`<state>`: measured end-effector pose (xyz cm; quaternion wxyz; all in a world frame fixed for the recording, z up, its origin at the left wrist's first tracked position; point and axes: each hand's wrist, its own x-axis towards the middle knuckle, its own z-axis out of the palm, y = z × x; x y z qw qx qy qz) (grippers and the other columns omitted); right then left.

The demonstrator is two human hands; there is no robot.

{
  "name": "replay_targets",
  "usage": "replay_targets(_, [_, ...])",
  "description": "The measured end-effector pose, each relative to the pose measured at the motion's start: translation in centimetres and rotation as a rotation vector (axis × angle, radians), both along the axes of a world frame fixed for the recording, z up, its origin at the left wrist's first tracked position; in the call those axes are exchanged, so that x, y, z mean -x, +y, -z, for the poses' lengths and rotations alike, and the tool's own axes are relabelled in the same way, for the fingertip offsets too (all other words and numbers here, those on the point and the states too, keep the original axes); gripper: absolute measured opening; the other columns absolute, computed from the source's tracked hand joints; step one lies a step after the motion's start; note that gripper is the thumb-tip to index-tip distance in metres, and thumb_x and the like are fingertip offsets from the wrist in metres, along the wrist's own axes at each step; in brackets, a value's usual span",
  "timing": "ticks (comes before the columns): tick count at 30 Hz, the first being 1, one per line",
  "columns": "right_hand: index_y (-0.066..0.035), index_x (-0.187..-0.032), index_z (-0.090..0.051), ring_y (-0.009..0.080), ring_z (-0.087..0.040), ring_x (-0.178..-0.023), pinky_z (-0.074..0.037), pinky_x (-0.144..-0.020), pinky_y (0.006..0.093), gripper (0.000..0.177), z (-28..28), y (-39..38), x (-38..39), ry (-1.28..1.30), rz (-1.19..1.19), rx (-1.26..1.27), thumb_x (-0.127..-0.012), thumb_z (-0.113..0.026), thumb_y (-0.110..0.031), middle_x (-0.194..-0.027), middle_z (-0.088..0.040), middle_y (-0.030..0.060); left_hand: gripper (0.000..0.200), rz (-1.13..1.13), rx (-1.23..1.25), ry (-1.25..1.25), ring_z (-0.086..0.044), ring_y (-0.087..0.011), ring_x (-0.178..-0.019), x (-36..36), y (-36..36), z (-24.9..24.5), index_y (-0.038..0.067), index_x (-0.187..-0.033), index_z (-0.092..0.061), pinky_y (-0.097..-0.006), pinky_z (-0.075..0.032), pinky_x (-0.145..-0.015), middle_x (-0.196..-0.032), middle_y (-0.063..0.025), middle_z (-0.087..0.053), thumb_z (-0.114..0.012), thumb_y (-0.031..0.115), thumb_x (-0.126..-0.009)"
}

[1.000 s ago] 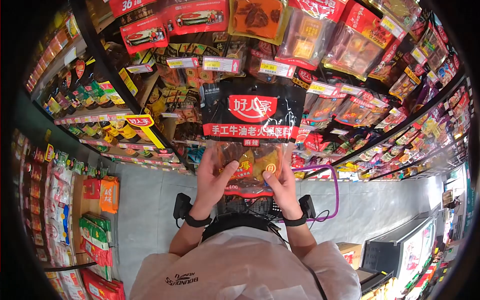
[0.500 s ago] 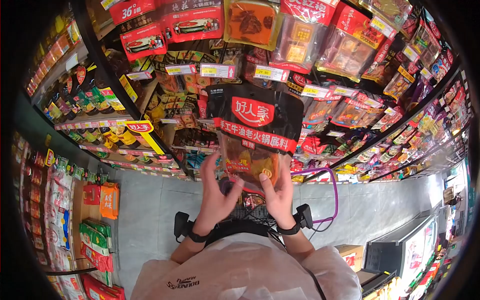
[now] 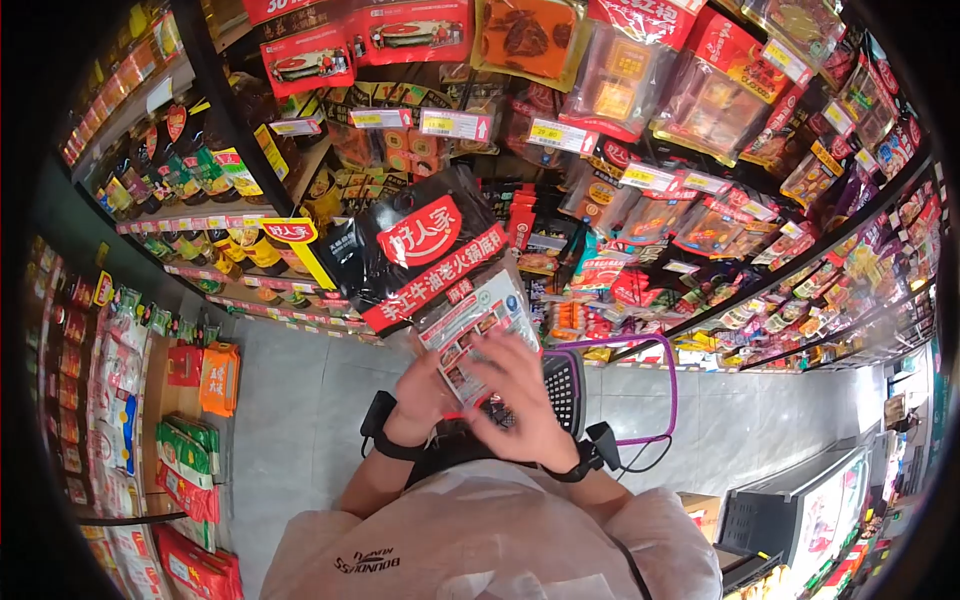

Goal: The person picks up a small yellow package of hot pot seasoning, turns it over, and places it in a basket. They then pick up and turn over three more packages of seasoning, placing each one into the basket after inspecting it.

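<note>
A black and red food packet with a clear lower part tilts to the left in front of the shelves. My left hand grips its lower left edge, the fingers partly behind it. Over the packet's lower right part lies my right hand, fingers spread and blurred by motion. Between the hands, a white printed panel with small pictures shows on the packet's lower part. Both wrists wear black bands.
Hanging packets and price tags fill the shelves ahead. Bottles stand on the left shelves. A basket with a purple handle is beyond my right hand. Grey floor tiles show below.
The packet has moved left and down and tilted left. My right hand has come left across its lower part, with the fingers spread. The white printed panel now shows, and more of the basket is visible.
</note>
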<state>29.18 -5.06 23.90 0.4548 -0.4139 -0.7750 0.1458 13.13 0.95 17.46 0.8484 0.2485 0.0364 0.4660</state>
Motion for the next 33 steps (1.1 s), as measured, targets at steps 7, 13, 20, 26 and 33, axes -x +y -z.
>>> replay_targets(7, [0.001,-0.133,-0.04,0.0286,-0.047,-0.118,-0.035,-0.103,0.0396,0.062,2.0,0.7,-1.2,0.524,0.207,0.203,-0.078,-0.067,0.0,-0.13,-0.048,0.0182,0.06,-0.088,-0.032,0.122,-0.046,-0.0333,-0.128,0.8,-0.9,-1.4,0.0,-0.141,-0.034,-0.0472,-0.038,-0.105,-0.141,-0.0188,-0.044,-0.042,0.038,-0.095])
replay_targets(13, [-0.001,-0.131,-0.04,0.0145,-0.05,-0.114,-0.04,-0.098,0.0326,0.059,4.9,0.3,-3.9,0.813,-0.149,0.622,-0.079,-0.07,0.002,-0.123,-0.054,0.01,0.061,-0.05,-0.133,0.135,-0.05,-0.026,-0.124,1.1,-0.7,-1.2,-0.002,-0.139,-0.036,-0.0408,-0.04,-0.104,-0.137,-0.0163,-0.049,-0.056,0.031,-0.091])
replay_targets(20, [-0.001,-0.134,-0.039,0.0136,-0.05,-0.115,-0.04,-0.098,0.0321,0.063,3.7,0.5,-3.9,0.836,-0.233,0.574,-0.08,-0.07,0.0,-0.125,-0.053,0.0071,0.055,-0.079,-0.115,0.195,-0.053,-0.0214,-0.119,0.6,-0.6,-3.0,-0.002,-0.135,-0.041,-0.0367,-0.041,-0.101,-0.131,-0.0146,-0.053,-0.056,0.028,-0.092])
replay_targets(26, [-0.002,-0.139,-0.033,0.0142,-0.05,-0.116,-0.04,-0.1,0.0323,0.067,5.3,0.5,-4.4,0.866,-0.148,0.529,-0.081,-0.067,0.004,-0.127,-0.052,0.008,0.028,-0.379,-0.422,0.666,-0.057,-0.0129,-0.107,0.7,1.9,-4.2,-0.001,-0.115,-0.05,-0.0301,-0.047,-0.09,-0.115,-0.0107,-0.06,-0.061,0.007,-0.091])
replay_targets(33, [-0.001,-0.138,-0.033,0.0148,-0.051,-0.117,-0.04,-0.1,0.0328,0.066,5.1,0.9,-4.3,0.872,-0.144,0.513,-0.082,-0.066,0.004,-0.127,-0.053,0.0083,0.025,-0.481,-0.422,0.597,-0.06,-0.0116,-0.097,-0.8,2.5,-5.2,0.0,-0.107,-0.052,-0.0283,-0.05,-0.081,-0.105,-0.0089,-0.064,-0.066,-0.003,-0.086])
